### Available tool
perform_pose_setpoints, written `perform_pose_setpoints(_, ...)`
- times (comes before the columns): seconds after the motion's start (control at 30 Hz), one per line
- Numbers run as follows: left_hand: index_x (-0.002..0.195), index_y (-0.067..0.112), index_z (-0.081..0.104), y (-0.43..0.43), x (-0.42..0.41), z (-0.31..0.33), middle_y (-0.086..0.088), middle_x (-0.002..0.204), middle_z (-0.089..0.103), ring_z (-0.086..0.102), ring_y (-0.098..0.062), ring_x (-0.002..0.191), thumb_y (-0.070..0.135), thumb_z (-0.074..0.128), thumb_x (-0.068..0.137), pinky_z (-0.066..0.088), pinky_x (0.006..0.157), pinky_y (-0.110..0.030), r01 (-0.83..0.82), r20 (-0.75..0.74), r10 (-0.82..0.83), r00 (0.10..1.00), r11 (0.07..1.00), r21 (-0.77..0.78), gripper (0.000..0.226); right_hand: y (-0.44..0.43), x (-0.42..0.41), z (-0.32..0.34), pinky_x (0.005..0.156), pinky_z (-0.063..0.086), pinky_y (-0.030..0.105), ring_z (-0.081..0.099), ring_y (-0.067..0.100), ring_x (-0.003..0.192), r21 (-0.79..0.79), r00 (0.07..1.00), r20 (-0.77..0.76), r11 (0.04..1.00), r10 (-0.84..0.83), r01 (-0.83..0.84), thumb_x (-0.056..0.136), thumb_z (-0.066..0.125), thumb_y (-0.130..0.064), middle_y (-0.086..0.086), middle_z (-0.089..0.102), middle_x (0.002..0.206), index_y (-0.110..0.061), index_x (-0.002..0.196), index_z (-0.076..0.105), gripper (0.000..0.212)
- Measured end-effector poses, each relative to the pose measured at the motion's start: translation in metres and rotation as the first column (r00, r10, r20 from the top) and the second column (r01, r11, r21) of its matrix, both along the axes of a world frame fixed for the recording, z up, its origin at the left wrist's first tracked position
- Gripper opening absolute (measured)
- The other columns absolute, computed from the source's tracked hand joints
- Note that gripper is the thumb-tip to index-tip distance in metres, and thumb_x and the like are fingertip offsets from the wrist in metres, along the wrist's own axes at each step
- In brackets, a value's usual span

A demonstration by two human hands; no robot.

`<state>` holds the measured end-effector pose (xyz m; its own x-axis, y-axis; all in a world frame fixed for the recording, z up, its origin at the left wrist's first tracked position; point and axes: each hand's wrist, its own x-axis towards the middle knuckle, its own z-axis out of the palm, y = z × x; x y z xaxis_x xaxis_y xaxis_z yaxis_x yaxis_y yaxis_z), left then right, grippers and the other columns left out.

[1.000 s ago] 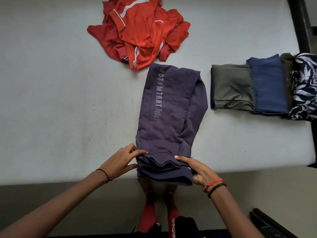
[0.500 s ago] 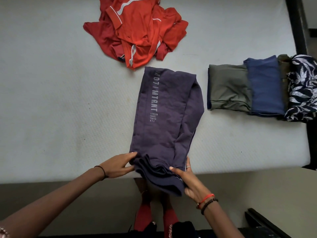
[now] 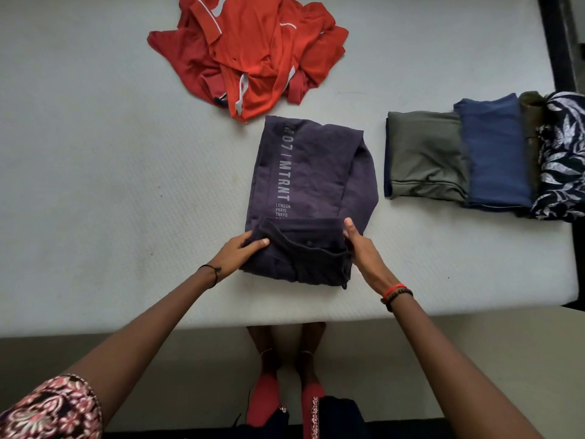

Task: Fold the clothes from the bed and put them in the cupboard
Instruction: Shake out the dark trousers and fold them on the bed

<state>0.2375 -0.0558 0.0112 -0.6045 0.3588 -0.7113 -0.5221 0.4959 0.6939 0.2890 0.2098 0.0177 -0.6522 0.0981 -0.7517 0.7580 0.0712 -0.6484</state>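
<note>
Head view: purple garment (image 3: 304, 185) lies mid-bed (image 3: 95, 185), with its near end doubled over the printed panel. We see the left hand (image 3: 240, 251) and the right hand (image 3: 361, 248) each gripping one corner of that flap. We judge the fabric soft, light and limp, so take hold at both folded corners to keep the layers from slumping. Red heap (image 3: 253, 52) lies unfolded beyond; folded stack (image 3: 474, 156) sits at the right.

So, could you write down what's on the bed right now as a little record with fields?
Being folded: purple garment, near end turned up over itself
Hands: left hand and right hand grip the two sides of that fold
Unfolded: red clothes, heaped at the far side
Folded: olive garment, blue garment, leaf-print garment, overlapping at the right
Surface: white mattress
</note>
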Motion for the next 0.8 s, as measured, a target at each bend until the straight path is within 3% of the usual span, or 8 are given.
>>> perform_pose_setpoints(0.03,0.104,0.042,0.059,0.002,-0.002,0.0,0.011,0.114,0.064,0.058,-0.004,0.105,0.038,0.056,0.092,0.047,0.093,-0.025,-0.027,0.037,0.026,0.999,1.0,0.015,0.014,0.0,-0.001,-0.002,0.102,0.043,0.032,0.058,0.013,0.116,-0.139,1.0,-0.001,0.99,-0.027,0.026,0.075,0.046,-0.08,-0.002,0.064,0.124,-0.023,0.121,0.063,0.075)
perform_pose_setpoints(0.1,0.107,0.036,0.061,0.002,-0.006,-0.003,0.008,0.115,0.064,0.059,-0.006,0.106,0.038,0.061,0.088,0.046,0.097,-0.026,-0.058,0.106,0.056,0.993,0.998,0.016,0.019,-0.001,0.001,-0.008,0.102,0.042,0.028,0.056,0.01,0.119,-0.24,0.998,-0.058,0.97,0.027,-0.04,0.077,0.06,-0.067,-0.007,0.063,0.126,-0.027,0.125,0.058,0.062)
perform_pose_setpoints(0.27,0.112,0.045,0.059,-0.001,-0.009,-0.008,0.014,0.122,0.061,0.057,-0.006,0.113,0.045,0.072,0.077,0.042,0.1,-0.026,-0.08,0.18,0.062,0.982,0.992,0.099,0.037,-0.01,0.0,-0.019,0.093,0.05,0.026,0.062,0.01,0.108,-0.152,0.996,-0.047,0.985,0.07,-0.077,0.067,0.082,-0.039,-0.006,0.067,0.117,-0.023,0.121,0.057,0.061)
perform_pose_setpoints(0.37,0.119,0.038,0.058,0.002,-0.01,-0.011,0.012,0.124,0.061,0.056,-0.006,0.115,0.035,0.066,0.085,0.042,0.101,-0.025,-0.142,0.174,0.112,0.978,0.975,0.173,0.035,-0.012,-0.001,-0.024,0.09,0.051,0.028,0.064,0.014,0.103,-0.049,0.997,-0.075,0.999,-0.018,0.015,0.082,0.073,-0.032,-0.004,0.069,0.108,-0.02,0.108,0.064,0.031)
perform_pose_setpoints(0.47,0.121,0.024,0.058,0.013,-0.014,-0.018,0.004,0.123,0.061,0.056,-0.014,0.114,0.041,0.055,0.092,0.043,0.098,-0.027,-0.163,0.017,0.164,0.986,0.986,-0.014,0.034,-0.018,-0.002,-0.033,0.095,0.049,0.038,0.062,0.022,0.101,0.15,0.99,-0.056,0.98,-0.128,0.135,0.091,0.06,-0.035,0.006,0.068,0.105,-0.01,0.101,0.067,0.028)
perform_pose_setpoints(0.57,0.11,0.017,0.058,0.026,-0.015,-0.023,-0.001,0.109,0.063,0.058,-0.02,0.102,0.049,0.047,0.093,0.044,0.085,-0.03,-0.104,-0.144,0.073,0.987,0.97,-0.22,0.038,-0.03,-0.003,-0.035,0.103,0.042,0.041,0.055,0.025,0.113,0.255,0.981,-0.013,0.948,-0.192,0.189,0.093,0.056,-0.041,0.01,0.061,0.121,-0.006,0.118,0.06,0.043)
perform_pose_setpoints(0.7,0.096,0.013,0.052,0.025,-0.011,-0.021,-0.001,0.091,0.063,0.059,-0.022,0.082,0.059,0.04,0.092,0.047,0.07,-0.036,-0.039,-0.311,-0.106,0.944,0.904,-0.426,0.048,-0.032,0.004,-0.027,0.098,0.045,0.03,0.052,0.018,0.113,0.102,0.968,-0.026,0.963,-0.249,0.25,0.084,0.067,-0.043,0.002,0.051,0.126,-0.015,0.12,0.048,0.049)
perform_pose_setpoints(0.8,0.089,0.012,0.045,0.025,-0.01,-0.023,-0.002,0.085,0.06,0.057,-0.023,0.077,0.055,0.036,0.094,0.04,0.064,-0.032,-0.015,-0.354,-0.165,0.921,0.891,-0.453,0.045,-0.021,0.007,-0.028,0.092,0.048,0.027,0.056,0.015,0.103,0.169,0.985,-0.092,0.972,-0.148,0.162,0.077,0.078,-0.031,-0.001,0.057,0.113,-0.016,0.113,0.052,0.046)
